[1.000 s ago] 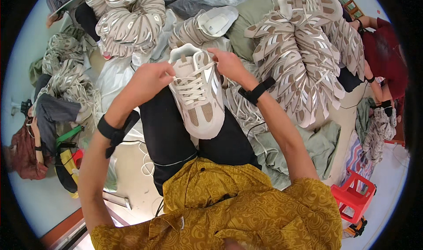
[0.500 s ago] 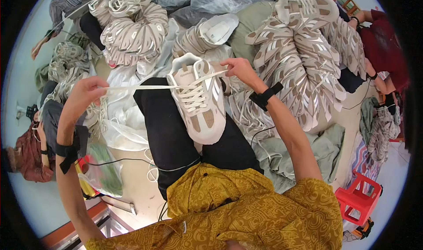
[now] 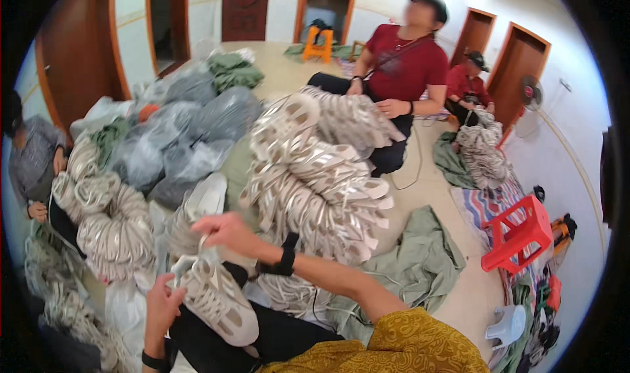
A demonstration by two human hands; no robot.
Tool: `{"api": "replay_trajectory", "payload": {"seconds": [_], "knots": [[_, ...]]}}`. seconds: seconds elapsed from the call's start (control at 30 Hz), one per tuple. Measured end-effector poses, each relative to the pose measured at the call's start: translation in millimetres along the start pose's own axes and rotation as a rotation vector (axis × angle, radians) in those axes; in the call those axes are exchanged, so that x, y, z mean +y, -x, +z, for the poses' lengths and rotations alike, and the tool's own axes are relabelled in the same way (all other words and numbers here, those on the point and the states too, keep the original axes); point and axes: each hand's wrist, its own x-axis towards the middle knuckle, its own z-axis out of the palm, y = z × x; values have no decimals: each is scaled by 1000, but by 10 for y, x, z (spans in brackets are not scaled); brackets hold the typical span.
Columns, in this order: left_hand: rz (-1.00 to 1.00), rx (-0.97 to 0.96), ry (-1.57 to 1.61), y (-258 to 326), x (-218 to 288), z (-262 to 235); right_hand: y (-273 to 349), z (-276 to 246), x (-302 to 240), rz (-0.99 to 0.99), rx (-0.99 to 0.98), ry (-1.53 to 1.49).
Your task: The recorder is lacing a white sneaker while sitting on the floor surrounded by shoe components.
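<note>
Pale beige mesh and suede make up the low lace-up sneaker [image 3: 216,301] that lies across the person's dark-trousered lap, toe pointing toward the lower right. The left hand [image 3: 161,304] lies against the shoe's left side near the heel, fingers curled loosely on the upper. The right hand [image 3: 223,232], with a black band on its wrist, is over the tongue end, fingertips pinched together on what looks like a white lace; the lace itself is too thin and blurred to follow.

Grey translucent plastic sacks [image 3: 197,136] are heaped behind the lap, knotted or bunched shut, so their contents cannot be told. A green cloth bundle [image 3: 230,71] sits on top at the far end. Just to the right, a tall stack of matching beige sneakers [image 3: 315,176] leans on a green sheet [image 3: 420,268] spread over the floor. More bunched sneakers [image 3: 105,222] lie on the left.

A person in a red shirt [image 3: 407,64] sits beyond the stack, and another sits farther right by a smaller shoe pile [image 3: 482,153]. A red plastic stool [image 3: 518,235] stands at the right. The person at the left edge [image 3: 33,163] is half cut off by the dark rim, and the near left corner is too dim to read.
</note>
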Motion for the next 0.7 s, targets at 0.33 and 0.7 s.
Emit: {"api": "replay_trajectory", "payload": {"seconds": [0.33,0.7], "knots": [[186,26,-219,-72,-103,352,69,-27,-616,-433,-149,407],[-21,73,862,300,199,-306,62,1,-358,-372,-72,545]]}}
